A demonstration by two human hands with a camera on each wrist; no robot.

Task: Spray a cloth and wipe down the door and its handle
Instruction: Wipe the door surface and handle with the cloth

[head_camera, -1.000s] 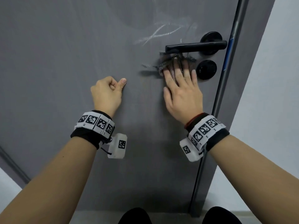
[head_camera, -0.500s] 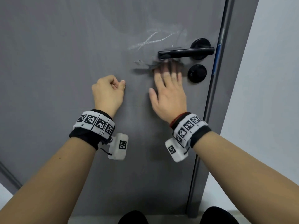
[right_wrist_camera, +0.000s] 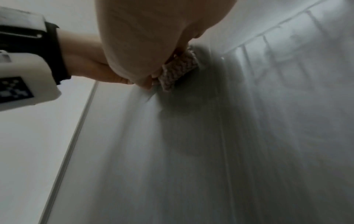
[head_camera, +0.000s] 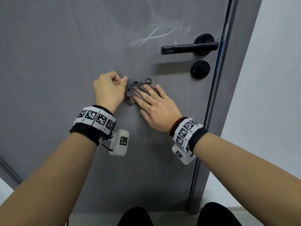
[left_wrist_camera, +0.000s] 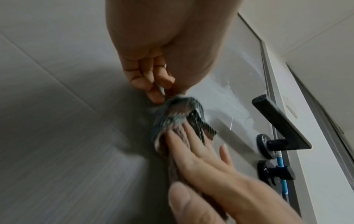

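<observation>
2 hands (head_camera: 109,90) (head_camera: 156,106) hold cloth (head_camera: 138,88) against door (head_camera: 65,62).

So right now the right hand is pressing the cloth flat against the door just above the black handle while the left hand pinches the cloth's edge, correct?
Not quite: the cloth is below the black handle, not above it, as the head view shows. The rest holds: the right hand presses it flat against the door while the left hand pinches its edge.
</observation>
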